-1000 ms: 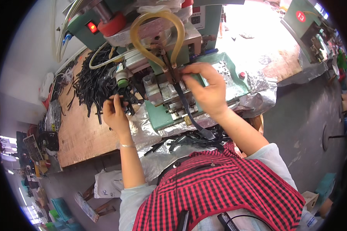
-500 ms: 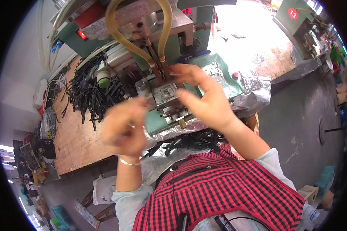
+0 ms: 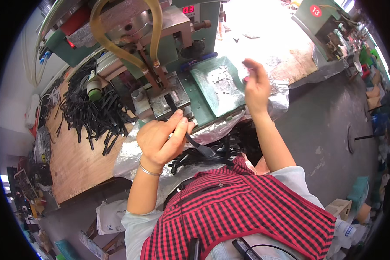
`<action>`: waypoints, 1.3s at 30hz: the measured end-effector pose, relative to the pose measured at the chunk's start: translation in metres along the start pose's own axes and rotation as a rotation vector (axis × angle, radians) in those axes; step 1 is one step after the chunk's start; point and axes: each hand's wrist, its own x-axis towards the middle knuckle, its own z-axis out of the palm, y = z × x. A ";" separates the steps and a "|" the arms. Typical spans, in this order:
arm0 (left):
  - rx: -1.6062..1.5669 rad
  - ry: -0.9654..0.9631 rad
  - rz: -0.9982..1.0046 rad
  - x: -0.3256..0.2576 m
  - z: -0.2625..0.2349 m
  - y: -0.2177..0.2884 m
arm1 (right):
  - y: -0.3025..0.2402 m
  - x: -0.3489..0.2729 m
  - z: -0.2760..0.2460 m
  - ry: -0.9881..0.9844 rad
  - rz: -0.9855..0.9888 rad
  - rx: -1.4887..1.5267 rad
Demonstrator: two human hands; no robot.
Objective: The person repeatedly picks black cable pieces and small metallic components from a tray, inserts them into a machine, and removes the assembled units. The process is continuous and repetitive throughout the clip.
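My left hand [image 3: 162,139] pinches a black flat strip [image 3: 199,148] between thumb and fingers. One end of the strip lies over the metal fixture [image 3: 183,95] of a bench press; the other end trails toward my apron. Two copper-coloured bars [image 3: 151,77] with yellowish hoses [image 3: 155,34] come down just above the fixture. My right hand [image 3: 258,89] hovers at the right side of a green tray [image 3: 203,82] holding small pale pieces [image 3: 223,82]. Its thumb and index finger are bent and apart, with nothing visible between them.
A heap of black strips [image 3: 89,106] covers the wooden tabletop [image 3: 82,162] at left. More strips [image 3: 223,149] lie on foil by my apron. A green-capped bottle [image 3: 94,90] stands left of the press. Another green machine [image 3: 318,26] is at far right.
My left hand has come in to the fixture, and the strip's end now shows on it. My right hand has left the fixture and swung right to the tray. The view has shifted slightly.
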 end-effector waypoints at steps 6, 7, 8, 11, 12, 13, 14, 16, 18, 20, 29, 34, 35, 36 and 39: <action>-0.026 0.009 0.005 0.000 0.002 -0.003 | 0.005 -0.027 -0.016 -0.396 -0.067 -0.519; -0.033 0.013 -0.003 0.001 0.001 -0.003 | 0.005 -0.027 -0.013 -0.400 -0.089 -0.572; -0.039 0.018 -0.012 0.002 0.000 -0.002 | 0.005 -0.027 -0.011 -0.404 -0.112 -0.624; -0.034 0.014 -0.060 0.000 -0.006 0.003 | 0.013 -0.032 -0.002 -0.392 -0.154 -0.765; -0.028 -0.039 -0.125 -0.002 -0.010 0.010 | 0.014 -0.032 0.001 -0.389 -0.166 -0.810; -0.067 -0.052 -0.198 -0.004 -0.015 0.016 | 0.014 -0.028 0.005 -0.440 -0.151 -0.857; -0.104 -0.071 -0.273 -0.007 -0.019 0.021 | 0.012 -0.027 0.007 -0.438 -0.150 -0.906; -0.222 -0.069 -0.487 -0.024 -0.028 0.038 | 0.007 -0.029 0.009 -0.421 -0.192 -0.923; -0.100 -0.178 -0.404 -0.046 -0.047 0.045 | 0.011 -0.034 0.005 -0.363 -0.273 -0.905; 0.059 -0.189 -0.287 -0.051 -0.075 0.040 | 0.011 -0.035 -0.002 -0.314 -0.196 -0.871; 0.350 -0.058 -0.720 -0.063 -0.140 -0.110 | 0.019 -0.022 0.003 -0.280 -0.180 -0.540; 0.545 -0.474 -0.715 -0.166 -0.111 -0.183 | 0.014 -0.032 -0.003 -0.256 -0.097 -0.385; 0.545 -0.435 -0.720 -0.165 -0.106 -0.185 | 0.008 -0.034 -0.013 -0.245 -0.058 -0.374; 0.550 -0.396 -0.729 -0.165 -0.105 -0.182 | 0.006 -0.035 -0.021 -0.205 -0.050 -0.368; 0.526 -0.270 -0.709 -0.154 -0.102 -0.172 | 0.003 -0.047 -0.054 -0.137 0.012 -0.364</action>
